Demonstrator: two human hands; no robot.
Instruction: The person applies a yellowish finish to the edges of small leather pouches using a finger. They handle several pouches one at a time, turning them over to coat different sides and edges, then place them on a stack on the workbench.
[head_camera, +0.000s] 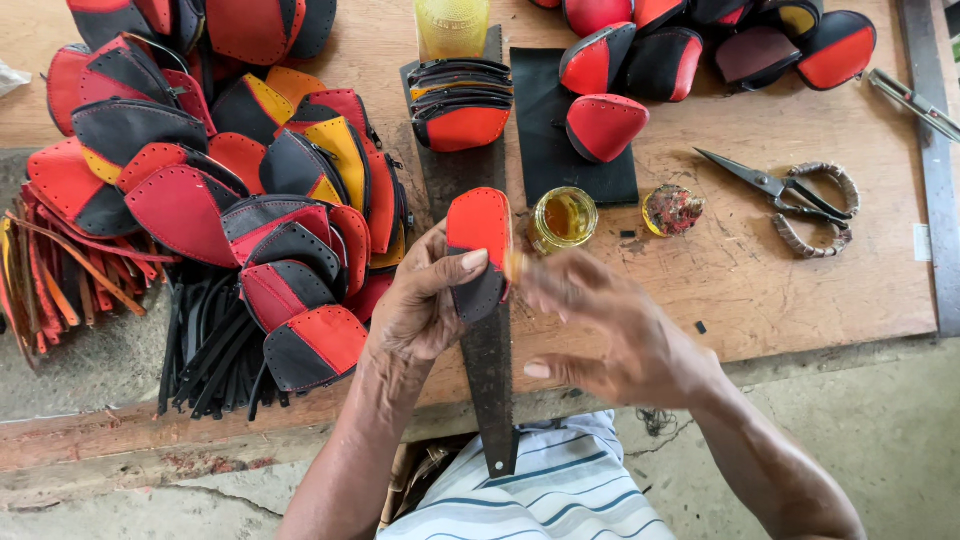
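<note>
My left hand (425, 305) grips a red and black leather piece (478, 232), holding it upright over a long dark metal strip (490, 380) that runs from the table toward my lap. My right hand (610, 335) is beside the piece's right edge, blurred by motion; its fingertips seem to touch that edge near a small open jar of yellow glue (563, 218). Whether it holds a small tool I cannot tell.
A large heap of red, black and yellow leather pieces (220, 190) lies at left, with black strips (215, 355) and red strips (55, 275). A stack (462, 105) sits ahead, finished pieces (640, 50) at back right, scissors (790, 195) at right, a jar lid (672, 210) nearby.
</note>
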